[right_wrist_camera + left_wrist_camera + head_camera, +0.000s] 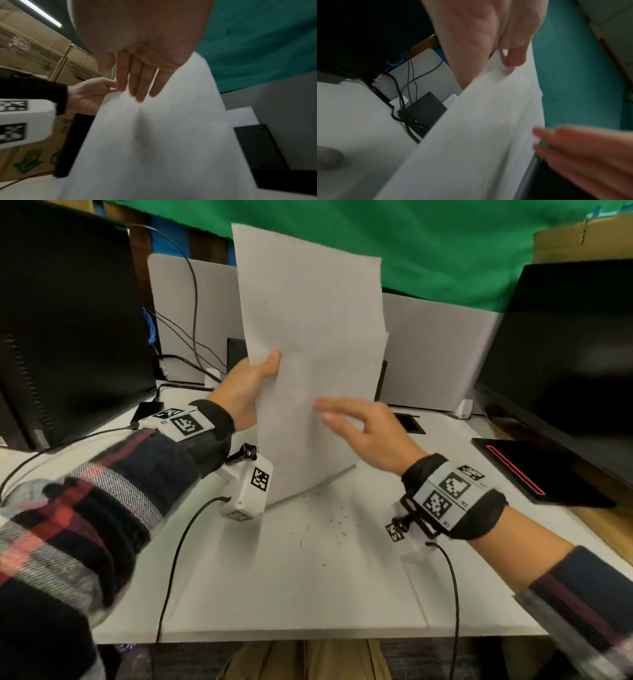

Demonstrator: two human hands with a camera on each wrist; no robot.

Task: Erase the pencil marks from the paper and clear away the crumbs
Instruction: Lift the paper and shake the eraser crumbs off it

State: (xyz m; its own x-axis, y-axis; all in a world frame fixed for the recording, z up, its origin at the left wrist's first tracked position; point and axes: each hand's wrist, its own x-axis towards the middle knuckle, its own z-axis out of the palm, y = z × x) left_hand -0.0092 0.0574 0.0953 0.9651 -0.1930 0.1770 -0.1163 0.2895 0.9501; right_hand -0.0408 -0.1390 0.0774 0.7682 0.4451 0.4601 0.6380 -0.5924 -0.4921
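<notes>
At the centre of the head view, my left hand (245, 388) is holding the paper (315, 344) upright, its grip pinching the sheet's left edge between thumb and fingers, the bottom edge resting on the white bench (291, 587). My right hand (373, 433) is lying against the lower face of the sheet with its fingers (137, 83) straight and close together, holding nothing. Dark crumbs (329, 525) are lying scattered on the bench just below the paper, between my two wrists.

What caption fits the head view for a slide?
Left hand holds paper upright; right hand brushes it above crumbs.
</notes>
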